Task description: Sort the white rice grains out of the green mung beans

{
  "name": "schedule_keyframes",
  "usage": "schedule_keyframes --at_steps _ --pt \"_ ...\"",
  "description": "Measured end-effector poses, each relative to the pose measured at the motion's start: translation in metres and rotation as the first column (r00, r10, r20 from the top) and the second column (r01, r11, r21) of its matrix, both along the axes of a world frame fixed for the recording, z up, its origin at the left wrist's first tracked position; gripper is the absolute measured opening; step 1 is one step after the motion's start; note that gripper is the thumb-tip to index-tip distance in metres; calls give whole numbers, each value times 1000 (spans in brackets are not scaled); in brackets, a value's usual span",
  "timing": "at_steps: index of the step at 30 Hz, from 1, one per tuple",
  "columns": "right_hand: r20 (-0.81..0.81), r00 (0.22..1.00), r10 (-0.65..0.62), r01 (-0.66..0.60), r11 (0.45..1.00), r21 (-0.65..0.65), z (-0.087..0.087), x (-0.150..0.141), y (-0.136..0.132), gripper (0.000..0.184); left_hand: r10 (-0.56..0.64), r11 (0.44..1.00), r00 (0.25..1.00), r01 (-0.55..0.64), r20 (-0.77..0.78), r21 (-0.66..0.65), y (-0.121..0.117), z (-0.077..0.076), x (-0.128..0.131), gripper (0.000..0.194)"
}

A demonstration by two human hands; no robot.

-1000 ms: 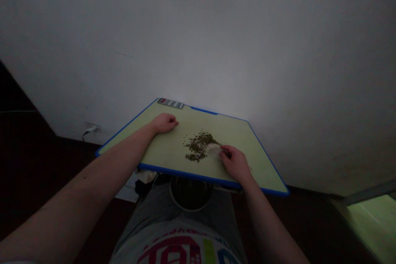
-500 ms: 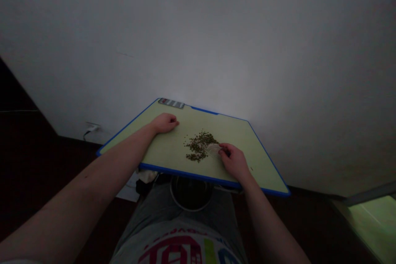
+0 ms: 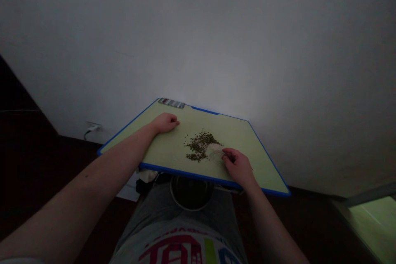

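Small dark green-brown grains (image 3: 199, 144), perhaps beans or seeds, lie in a loose heap on a pale board with a blue edge (image 3: 229, 127). At the heap's right side, my right hand (image 3: 239, 167) pinches a clear, round-edged plastic piece (image 3: 215, 154); whether it is a cup or a lid I cannot tell. My left hand (image 3: 165, 123) rests on the board, up and left of the grains, its fingers curled in with nothing visible in them.
A flat grey object with a banded face (image 3: 172, 103) lies at the board's far left corner. Below the near edge, a round metal bowl (image 3: 177, 202) sits between my legs. A pale wall (image 3: 198, 41) rises behind the board. A plug in a socket (image 3: 93, 128) is at left.
My right hand has drawn the clear plastic piece slightly right and toward me, away from the heap. The left hand stays where it was.
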State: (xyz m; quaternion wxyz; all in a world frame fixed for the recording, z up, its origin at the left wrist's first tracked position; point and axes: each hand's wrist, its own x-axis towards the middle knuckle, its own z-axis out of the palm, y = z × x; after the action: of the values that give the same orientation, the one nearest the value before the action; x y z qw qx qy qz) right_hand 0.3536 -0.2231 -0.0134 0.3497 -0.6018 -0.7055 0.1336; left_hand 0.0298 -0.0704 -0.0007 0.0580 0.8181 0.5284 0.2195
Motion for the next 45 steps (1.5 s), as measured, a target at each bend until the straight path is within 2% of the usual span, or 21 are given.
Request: schedule_keyframes --at_steps 9,16,22,45 --pt "4 1000 1 -1 1000 9 5 -8 -8 30 3 1000 1000 -3 -3 -3 1 0 0 35" --pt "40 997 -69 69 998 6 8 -6 -11 31 3 1000 1000 -3 -7 6 3 -3 -1 36" --pt "28 999 -21 21 1000 5 6 -7 -16 31 3 1000 1000 -3 -6 8 3 -3 -1 35" --pt "101 986 -135 131 991 38 9 -10 -10 32 -3 1000 1000 3 6 2 4 -2 -1 35"
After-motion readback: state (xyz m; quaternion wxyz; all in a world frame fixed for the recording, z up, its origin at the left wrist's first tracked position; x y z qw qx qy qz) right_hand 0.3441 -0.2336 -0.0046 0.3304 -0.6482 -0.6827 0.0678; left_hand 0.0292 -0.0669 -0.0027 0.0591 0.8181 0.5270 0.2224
